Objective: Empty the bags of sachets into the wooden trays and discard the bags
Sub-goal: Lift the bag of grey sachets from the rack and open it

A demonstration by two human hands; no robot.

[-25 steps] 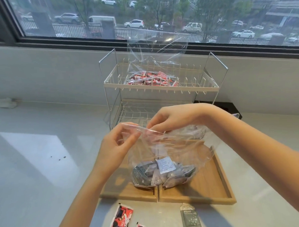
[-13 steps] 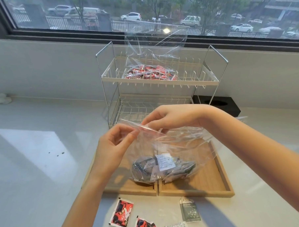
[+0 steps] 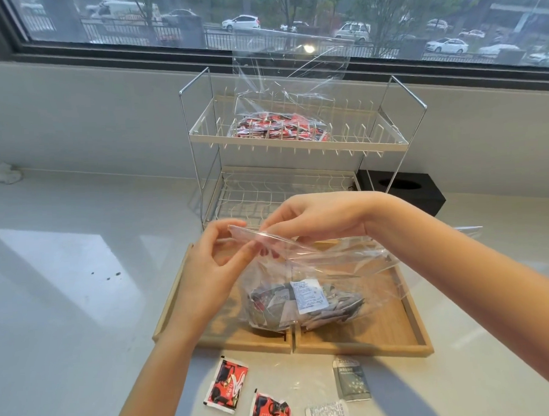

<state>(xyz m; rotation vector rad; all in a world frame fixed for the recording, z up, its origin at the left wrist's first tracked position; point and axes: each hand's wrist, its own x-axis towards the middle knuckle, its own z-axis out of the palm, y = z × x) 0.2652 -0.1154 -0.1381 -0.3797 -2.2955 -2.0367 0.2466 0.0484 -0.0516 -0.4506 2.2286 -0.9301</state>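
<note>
A clear plastic bag (image 3: 326,268) of grey sachets (image 3: 303,310) rests on the two-compartment wooden tray (image 3: 410,324), straddling its middle divider. My left hand (image 3: 213,270) pinches the bag's top strip at its left end. My right hand (image 3: 321,218) pinches the same strip just to the right. Another clear bag (image 3: 289,78), holding red sachets (image 3: 276,129), stands with its mouth open on the top shelf of a white wire rack (image 3: 295,144).
Two red sachets (image 3: 227,386), a grey sachet (image 3: 351,382) and a white sachet (image 3: 328,414) lie on the white counter in front of the tray. A black box (image 3: 404,191) stands behind the rack on the right. A window runs along the back.
The view has tilted down a little, so more loose sachets show at the bottom. Both hands keep their pinch on the bag's top strip; the bag has barely moved.
</note>
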